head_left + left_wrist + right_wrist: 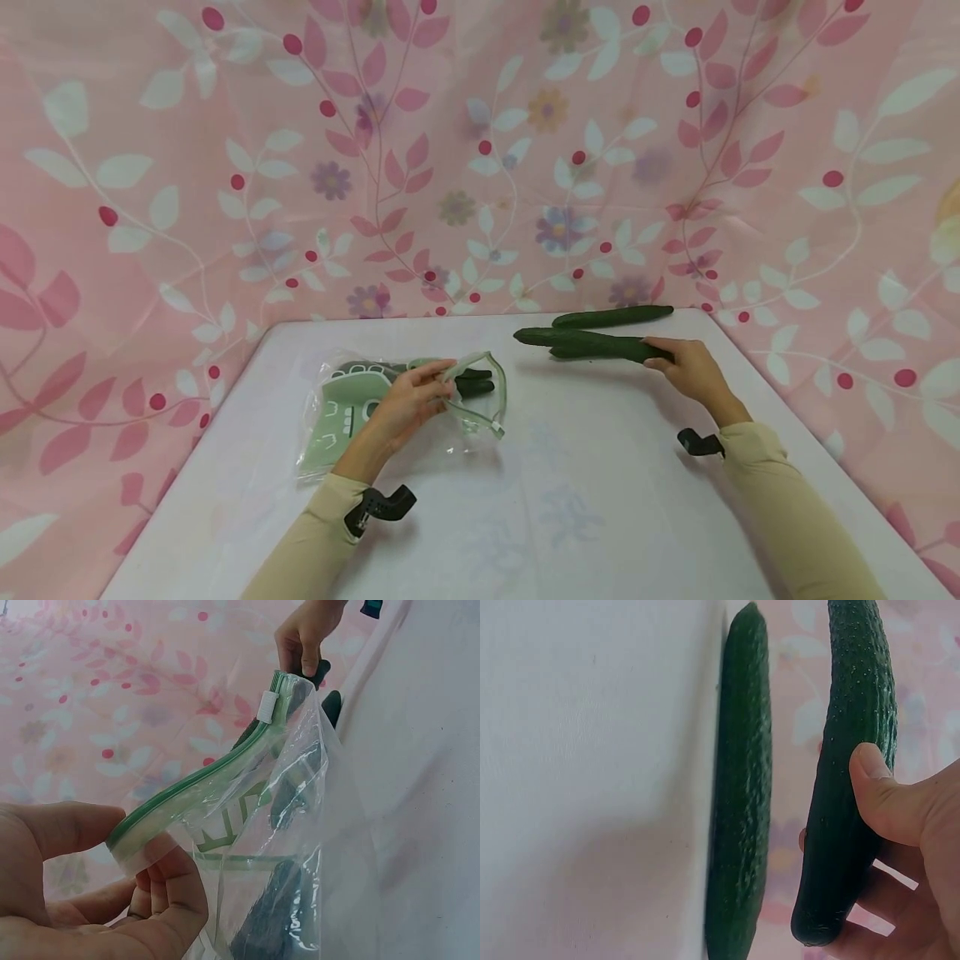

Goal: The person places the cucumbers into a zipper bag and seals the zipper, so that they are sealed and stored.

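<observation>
We see a pink floral backdrop [480, 100] behind a white tabletop [660, 517]. Left of centre lies a clear, crinkled plastic bag [345, 429], its ribbed green rim [187, 778] pinched by the left hand [405, 406]. To the right, the right hand [692, 371] grips a long, bumpy cucumber [859, 690]. The rim carries a small, white, boxy slider [268, 706].

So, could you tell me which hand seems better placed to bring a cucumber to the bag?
Probably the right hand: it grips a cucumber, while the left hand pinches the bag by its green edge.
</observation>
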A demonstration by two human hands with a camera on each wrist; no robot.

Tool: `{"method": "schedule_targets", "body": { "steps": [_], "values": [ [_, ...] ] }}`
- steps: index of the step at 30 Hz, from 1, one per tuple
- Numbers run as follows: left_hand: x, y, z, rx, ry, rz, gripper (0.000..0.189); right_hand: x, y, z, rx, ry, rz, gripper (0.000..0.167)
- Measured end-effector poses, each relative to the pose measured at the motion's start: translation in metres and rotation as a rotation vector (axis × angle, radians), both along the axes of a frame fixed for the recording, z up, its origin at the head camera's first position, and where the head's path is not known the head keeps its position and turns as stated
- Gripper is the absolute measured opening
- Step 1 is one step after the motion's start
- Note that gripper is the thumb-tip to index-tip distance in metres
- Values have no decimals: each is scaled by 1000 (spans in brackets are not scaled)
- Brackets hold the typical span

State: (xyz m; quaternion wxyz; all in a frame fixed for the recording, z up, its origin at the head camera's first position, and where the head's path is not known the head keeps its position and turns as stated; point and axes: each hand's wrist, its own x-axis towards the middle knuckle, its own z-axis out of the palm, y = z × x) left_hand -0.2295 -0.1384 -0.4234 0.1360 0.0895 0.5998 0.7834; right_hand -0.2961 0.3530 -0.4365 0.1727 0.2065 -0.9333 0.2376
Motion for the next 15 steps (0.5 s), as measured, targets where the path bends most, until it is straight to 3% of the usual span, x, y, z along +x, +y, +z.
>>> {"method": "schedule_targets", "body": {
  "steps": [15],
  "values": [
    [0,1,1,-3,3,-8,51,24,-21,7,6,37,68,40]
  ]
}}
